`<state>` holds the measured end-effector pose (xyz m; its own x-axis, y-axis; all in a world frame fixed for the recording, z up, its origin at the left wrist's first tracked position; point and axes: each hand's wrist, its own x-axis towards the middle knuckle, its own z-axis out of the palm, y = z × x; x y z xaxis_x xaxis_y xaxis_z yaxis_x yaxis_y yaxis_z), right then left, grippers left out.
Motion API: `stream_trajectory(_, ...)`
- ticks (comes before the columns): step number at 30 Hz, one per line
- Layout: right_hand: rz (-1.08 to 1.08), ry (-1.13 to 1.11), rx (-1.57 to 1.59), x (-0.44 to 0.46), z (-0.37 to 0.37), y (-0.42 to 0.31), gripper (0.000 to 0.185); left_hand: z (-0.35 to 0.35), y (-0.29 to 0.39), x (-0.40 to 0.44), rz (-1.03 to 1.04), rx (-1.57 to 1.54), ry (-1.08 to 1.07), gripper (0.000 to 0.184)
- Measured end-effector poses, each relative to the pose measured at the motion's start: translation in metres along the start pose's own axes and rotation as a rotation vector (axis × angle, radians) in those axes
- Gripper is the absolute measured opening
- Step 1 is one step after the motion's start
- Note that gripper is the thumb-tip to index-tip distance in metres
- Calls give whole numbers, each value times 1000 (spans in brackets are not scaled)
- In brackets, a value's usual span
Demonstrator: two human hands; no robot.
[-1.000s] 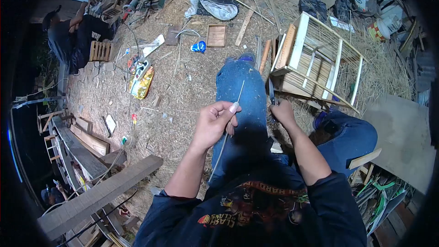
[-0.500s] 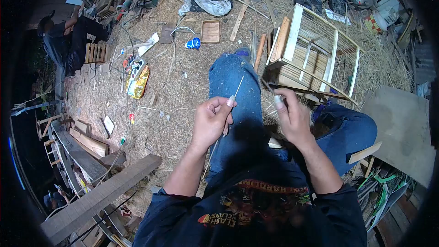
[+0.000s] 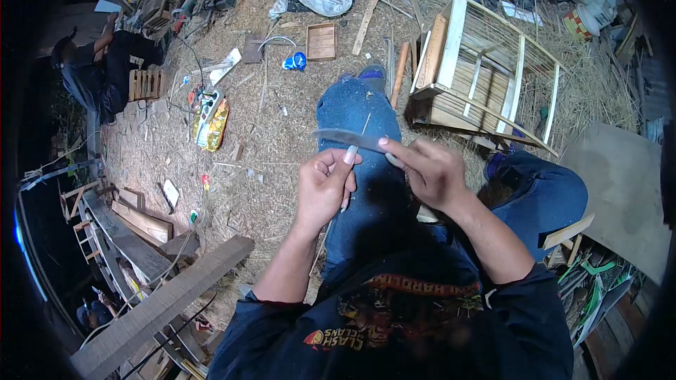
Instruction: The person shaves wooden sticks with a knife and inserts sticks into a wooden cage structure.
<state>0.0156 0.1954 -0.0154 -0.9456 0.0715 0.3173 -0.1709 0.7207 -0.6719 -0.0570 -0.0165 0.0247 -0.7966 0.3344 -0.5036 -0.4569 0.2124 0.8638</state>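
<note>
My left hand (image 3: 327, 183) pinches a thin wooden stick (image 3: 367, 124) between thumb and fingers. The stick's upper end points up over my knee, and its lower part runs down past my palm. In my right hand (image 3: 435, 170) is a knife (image 3: 345, 137), its blade reaching leftward across the stick just above my left fingertips. Whether the blade's edge touches the stick I cannot tell. The knife's handle is mostly hidden inside my fingers. Both hands are above my jeans-covered leg (image 3: 359, 112).
A wooden cage with thin bars (image 3: 486, 74) lies to the right of my knee. Ahead are a small wooden box (image 3: 322, 41) and a blue can (image 3: 294, 61). A thick beam (image 3: 169, 292) crosses the lower left. Another person (image 3: 98, 70) sits at far left.
My right hand has moved left and turned, bringing the knife blade across the stick. The left hand keeps its pinch on the stick in nearly the same place.
</note>
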Motion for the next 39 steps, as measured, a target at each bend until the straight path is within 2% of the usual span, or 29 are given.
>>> stream_trajectory(3, -22, -72, -56, 2, -1, -1, 43, 1, 0, 1, -3, -4, 12, 27)
stream_trajectory(6, 28, 16, -102, 6, -2, 2, 42, 3, -3, -1, 0, 1, 34, 27)
stream_trajectory(9, -96, -43, -142, 5, -3, 1, 38, 4, -5, -1, 15, -3, 49, 27)
stream_trajectory(13, -23, 13, -107, 8, -1, 5, 43, 6, -5, 0, 33, -11, 58, 26)
stream_trajectory(15, -138, -7, -141, 5, 3, 4, 45, 5, -7, 1, 41, 2, 59, 26)
stream_trajectory(19, 12, 79, -146, 13, 1, 11, 43, 6, -8, 0, 41, -10, 61, 25)
stream_trajectory(21, -149, -6, -151, 12, -2, 5, 38, 6, -7, 0, 40, -8, 65, 25)
stream_trajectory(22, -145, -6, -152, 13, -1, 5, 38, 6, -7, 0, 40, -8, 68, 25)
stream_trajectory(25, 4, 81, -102, 16, 2, 15, 42, 6, -3, -1, -7, 14, 54, 23)
stream_trajectory(26, 3, 80, -100, 15, 2, 13, 42, 6, -4, -1, -8, 14, 56, 23)
stream_trajectory(28, -129, -54, -145, 9, 1, 7, 47, 5, -8, 0, 20, 11, 61, 23)
stream_trajectory(32, -46, -21, -134, 11, 0, 11, 59, 7, -8, -1, 22, 8, 62, 22)
stream_trajectory(35, -125, -60, -153, 5, -1, 0, 56, 11, -5, -2, 49, 32, 76, 20)
stream_trajectory(39, -67, -54, -170, 8, -1, 7, 53, 11, -7, -2, 36, 29, 92, 19)
